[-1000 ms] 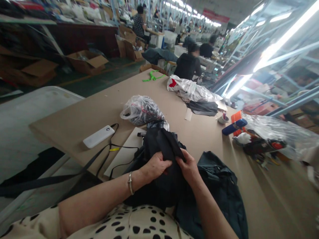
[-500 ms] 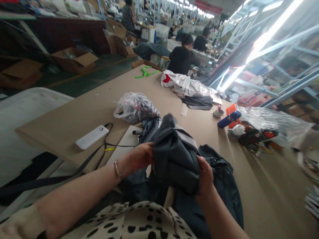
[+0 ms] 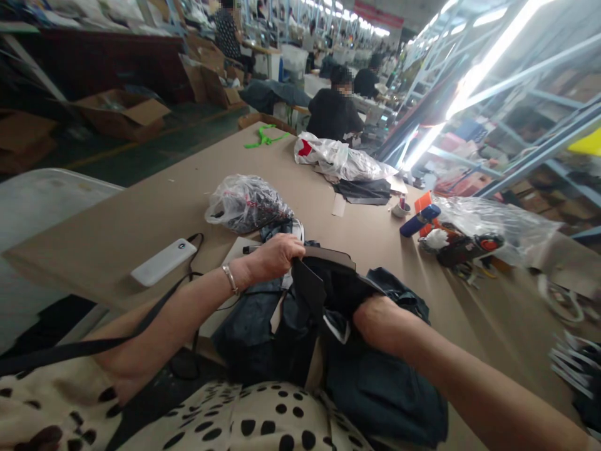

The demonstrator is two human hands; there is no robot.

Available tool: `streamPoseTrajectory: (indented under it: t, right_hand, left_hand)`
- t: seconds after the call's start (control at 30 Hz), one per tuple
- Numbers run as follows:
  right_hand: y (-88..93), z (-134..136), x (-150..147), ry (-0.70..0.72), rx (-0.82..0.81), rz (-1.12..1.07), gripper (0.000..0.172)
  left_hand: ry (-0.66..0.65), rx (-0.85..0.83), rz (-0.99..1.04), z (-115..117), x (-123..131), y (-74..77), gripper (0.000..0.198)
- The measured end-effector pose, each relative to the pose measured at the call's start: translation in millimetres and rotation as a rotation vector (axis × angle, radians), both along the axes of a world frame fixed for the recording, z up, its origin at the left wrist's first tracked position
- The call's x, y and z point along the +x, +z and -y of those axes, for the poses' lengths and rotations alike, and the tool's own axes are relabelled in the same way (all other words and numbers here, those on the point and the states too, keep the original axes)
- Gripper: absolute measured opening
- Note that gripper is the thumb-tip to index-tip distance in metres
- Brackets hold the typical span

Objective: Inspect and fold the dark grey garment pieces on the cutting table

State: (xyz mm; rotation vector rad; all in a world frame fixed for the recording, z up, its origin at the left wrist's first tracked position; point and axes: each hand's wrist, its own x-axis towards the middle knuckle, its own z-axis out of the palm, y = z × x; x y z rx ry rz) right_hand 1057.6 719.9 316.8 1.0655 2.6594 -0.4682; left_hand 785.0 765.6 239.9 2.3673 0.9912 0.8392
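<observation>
A dark grey fabric bag [image 3: 310, 283] is held up in front of me, its stiff-edged opening turned toward me. My left hand [image 3: 280, 255] is closed on the rim at its upper left corner. My right hand [image 3: 378, 318] reaches into the opening from the right; its fingers are hidden by the fabric. Beneath, a dark fabric piece [image 3: 253, 338] lies at the table edge on the left, and another dark fabric bag or piece [image 3: 389, 388] lies on the right.
On the table [image 3: 154, 207] are a white power bank [image 3: 164, 262] with a cable, a filled clear plastic bag [image 3: 248, 203], a white plastic bag [image 3: 342, 156], green strips [image 3: 265, 136], a blue cylinder [image 3: 419, 220] and a black bottle [image 3: 469, 249]. A seated person [image 3: 333, 113] works beyond.
The bag has been turned and lowered, so its opening now faces me. My right hand has moved from its outer side into the opening; my left hand has shifted up to the rim.
</observation>
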Motion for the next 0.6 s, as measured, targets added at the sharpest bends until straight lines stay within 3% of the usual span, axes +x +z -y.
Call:
streamPoseTrajectory:
  t: [0.07, 0.1, 0.17, 0.23, 0.33, 0.4, 0.47, 0.53, 0.6]
  right_hand:
    - [30.9, -10.5, 0.7, 0.081, -0.296, -0.001, 0.014]
    - [41.5, -14.0, -1.0, 0.060, -0.343, -0.046, 0.016]
    - [50.1, -17.3, -7.3, -0.059, -0.247, -0.124, 0.020]
    - [46.4, -17.8, -14.2, -0.117, -0.103, -0.092, 0.016]
    - [39.4, -21.7, -17.7, -0.104, -0.142, -0.099, 0.019]
    - [38.4, -28.7, -14.8, -0.140, -0.128, -0.226, 0.026]
    - [36.1, -35.6, -10.1, -0.206, -0.132, -0.369, 0.031]
    - [30.4, -37.0, -4.3, -0.282, -0.303, -0.465, 0.036]
    - [23.3, -30.2, 5.5, -0.416, -0.588, -0.507, 0.041]
  left_hand:
    - [0.026, -0.058, 0.153, -1.2, 1.3, 3.9, 0.014]
    - [0.026, -0.127, 0.243, -1.6, 2.7, 5.6, 0.014]
    - [0.031, -0.260, 0.394, -3.5, 7.8, 6.8, 0.014]
    - [0.024, -0.311, 0.479, -7.6, 15.9, 5.7, 0.015]
    - [-0.023, -0.435, 0.564, -14.6, 31.7, 6.4, 0.012]
    - [-0.107, -0.738, 0.705, -15.0, 42.5, 12.4, 0.003]
    - [-0.215, -1.044, 0.912, -10.0, 51.4, 22.1, 0.016]
    - [-0.267, -1.176, 1.034, -1.2, 57.5, 31.1, 0.025]
    - [-0.162, -1.152, 0.981, 6.8, 60.9, 34.1, 0.029]
